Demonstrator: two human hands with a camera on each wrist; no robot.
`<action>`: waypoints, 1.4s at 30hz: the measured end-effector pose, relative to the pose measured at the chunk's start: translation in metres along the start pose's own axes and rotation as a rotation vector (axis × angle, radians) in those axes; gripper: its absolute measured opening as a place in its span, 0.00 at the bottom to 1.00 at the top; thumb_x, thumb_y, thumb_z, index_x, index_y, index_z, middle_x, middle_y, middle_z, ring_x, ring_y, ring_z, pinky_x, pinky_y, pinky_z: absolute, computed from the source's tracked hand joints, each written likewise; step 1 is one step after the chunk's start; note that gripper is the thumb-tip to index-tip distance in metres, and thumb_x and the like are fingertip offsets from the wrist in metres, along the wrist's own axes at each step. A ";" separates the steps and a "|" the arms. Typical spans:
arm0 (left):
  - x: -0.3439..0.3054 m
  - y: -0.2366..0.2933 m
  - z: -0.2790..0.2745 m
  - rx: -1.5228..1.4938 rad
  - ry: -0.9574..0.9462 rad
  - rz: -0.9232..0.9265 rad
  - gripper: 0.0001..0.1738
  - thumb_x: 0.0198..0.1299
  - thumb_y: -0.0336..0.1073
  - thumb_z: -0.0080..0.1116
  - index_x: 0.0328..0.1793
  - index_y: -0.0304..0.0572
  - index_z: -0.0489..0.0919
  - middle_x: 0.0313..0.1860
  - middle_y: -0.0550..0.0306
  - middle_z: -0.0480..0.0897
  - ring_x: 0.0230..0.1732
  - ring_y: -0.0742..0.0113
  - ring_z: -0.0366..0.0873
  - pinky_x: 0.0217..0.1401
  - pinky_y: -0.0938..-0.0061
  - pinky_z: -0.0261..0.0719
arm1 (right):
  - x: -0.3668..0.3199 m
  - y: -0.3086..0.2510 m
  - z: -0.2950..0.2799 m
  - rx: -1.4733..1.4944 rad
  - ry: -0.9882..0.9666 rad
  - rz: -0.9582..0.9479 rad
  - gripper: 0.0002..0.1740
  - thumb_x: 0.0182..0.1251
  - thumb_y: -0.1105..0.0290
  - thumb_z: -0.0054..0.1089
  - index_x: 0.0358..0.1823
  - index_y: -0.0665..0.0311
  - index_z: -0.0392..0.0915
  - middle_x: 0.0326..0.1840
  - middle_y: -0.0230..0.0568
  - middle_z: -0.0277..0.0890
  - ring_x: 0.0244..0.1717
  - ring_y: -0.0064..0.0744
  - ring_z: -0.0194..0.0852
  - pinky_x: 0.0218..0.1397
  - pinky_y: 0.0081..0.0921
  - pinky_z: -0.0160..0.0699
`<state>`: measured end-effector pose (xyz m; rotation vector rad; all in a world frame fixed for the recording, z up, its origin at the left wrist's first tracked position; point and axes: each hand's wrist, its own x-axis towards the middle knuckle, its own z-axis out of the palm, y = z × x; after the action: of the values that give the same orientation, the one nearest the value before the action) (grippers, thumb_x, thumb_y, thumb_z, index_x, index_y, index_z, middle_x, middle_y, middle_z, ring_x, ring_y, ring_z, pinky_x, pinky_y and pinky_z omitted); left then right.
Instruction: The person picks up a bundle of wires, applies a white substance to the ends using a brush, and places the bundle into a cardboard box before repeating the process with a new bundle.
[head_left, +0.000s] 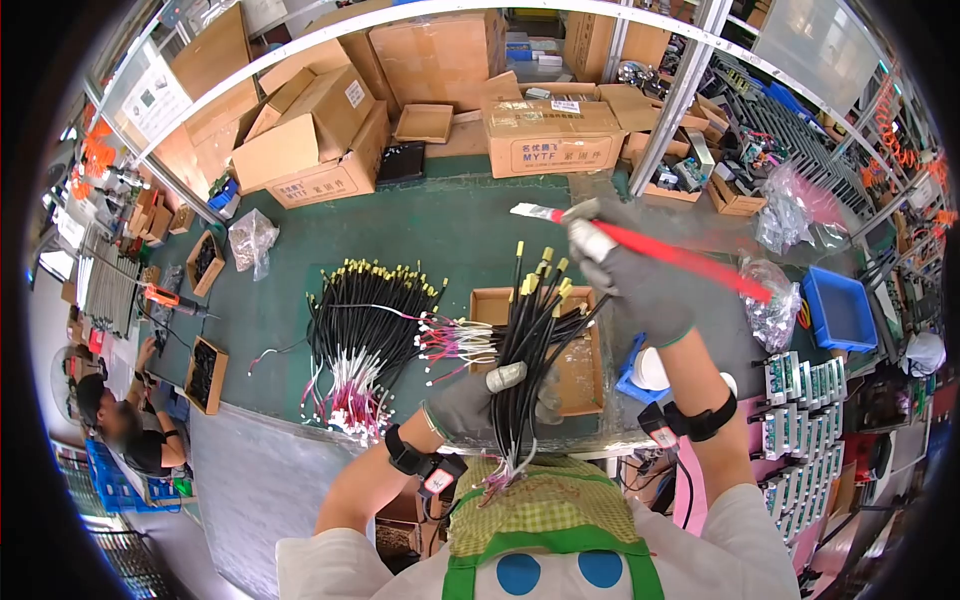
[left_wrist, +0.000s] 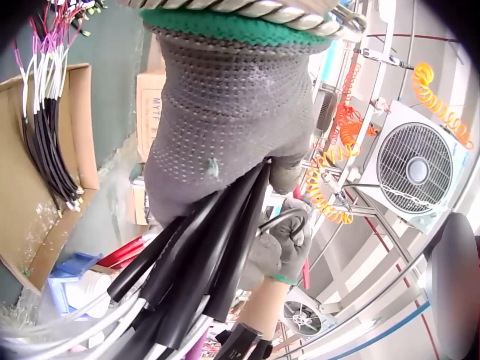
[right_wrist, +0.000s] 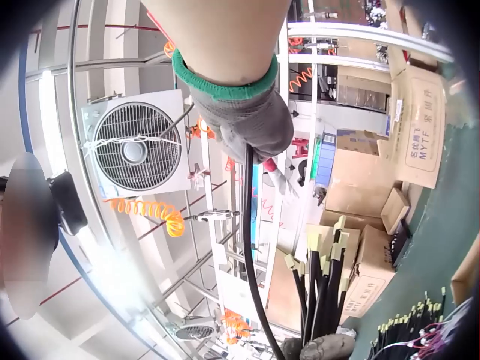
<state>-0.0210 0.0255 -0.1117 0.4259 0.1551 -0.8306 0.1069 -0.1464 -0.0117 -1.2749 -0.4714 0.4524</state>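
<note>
My gloved left hand point(head_left: 462, 408) grips a bundle of black cables point(head_left: 515, 400) in front of the apron. Yellow tips top the bundle, and thin white leads hang below; the grip is close up in the left wrist view point(left_wrist: 229, 127). My gloved right hand point(head_left: 635, 275), raised at right, holds a long red stick-like tool point(head_left: 690, 258) with a white tip. One black cable point(right_wrist: 251, 247) curves from the bundle up to the right hand in the right wrist view. Behind the bundle, a shallow cardboard tray point(head_left: 582, 395) holds more cables with white and purple leads.
A big pile of similar cables point(head_left: 370, 315) lies left of the tray. At right are a blue bin point(head_left: 842, 312), a plastic bag of parts point(head_left: 768, 305) and racked circuit boards point(head_left: 800, 440). Cardboard boxes point(head_left: 555, 135) line the back. Another person point(head_left: 130, 430) sits far left.
</note>
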 end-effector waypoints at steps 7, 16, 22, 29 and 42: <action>-0.003 0.001 0.011 0.410 -0.063 0.016 0.18 0.55 0.38 0.58 0.47 0.36 0.70 0.21 0.64 0.70 0.23 0.73 0.71 0.46 0.69 0.76 | 0.028 0.036 -0.014 -0.173 0.067 -0.476 0.14 0.58 0.72 0.55 0.46 0.63 0.68 0.38 0.31 0.69 0.34 0.17 0.65 0.42 0.16 0.67; -0.012 -0.010 0.020 0.590 0.023 -0.073 0.20 0.50 0.37 0.64 0.46 0.36 0.72 0.29 0.62 0.74 0.28 0.75 0.72 0.33 0.79 0.72 | -0.010 0.019 0.000 -0.377 -0.551 -0.206 0.30 0.50 0.69 0.62 0.55 0.67 0.64 0.59 0.41 0.63 0.59 0.28 0.61 0.60 0.26 0.60; -0.001 -0.013 0.021 0.793 0.027 -0.009 0.15 0.51 0.36 0.63 0.40 0.37 0.74 0.31 0.62 0.75 0.30 0.77 0.72 0.31 0.81 0.72 | -0.012 0.010 0.017 -0.671 -0.618 -0.512 0.32 0.48 0.67 0.66 0.55 0.64 0.64 0.60 0.42 0.62 0.60 0.33 0.60 0.62 0.30 0.57; -0.005 -0.007 0.033 0.888 0.076 0.025 0.17 0.54 0.37 0.61 0.46 0.35 0.73 0.29 0.66 0.76 0.29 0.78 0.73 0.33 0.83 0.73 | -0.031 0.023 0.037 -0.354 -0.549 -0.251 0.34 0.47 0.63 0.68 0.55 0.61 0.64 0.55 0.45 0.64 0.58 0.40 0.62 0.61 0.33 0.58; -0.020 0.055 0.062 0.477 0.374 0.833 0.10 0.57 0.38 0.55 0.34 0.40 0.71 0.15 0.66 0.67 0.16 0.78 0.62 0.26 0.81 0.68 | -0.058 0.101 0.055 -0.174 -0.236 -0.162 0.32 0.48 0.70 0.65 0.54 0.62 0.59 0.47 0.37 0.66 0.49 0.25 0.62 0.54 0.25 0.62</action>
<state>0.0045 0.0452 -0.0326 1.0082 0.1075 0.0545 0.0218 -0.1120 -0.1019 -1.3438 -0.8221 0.4336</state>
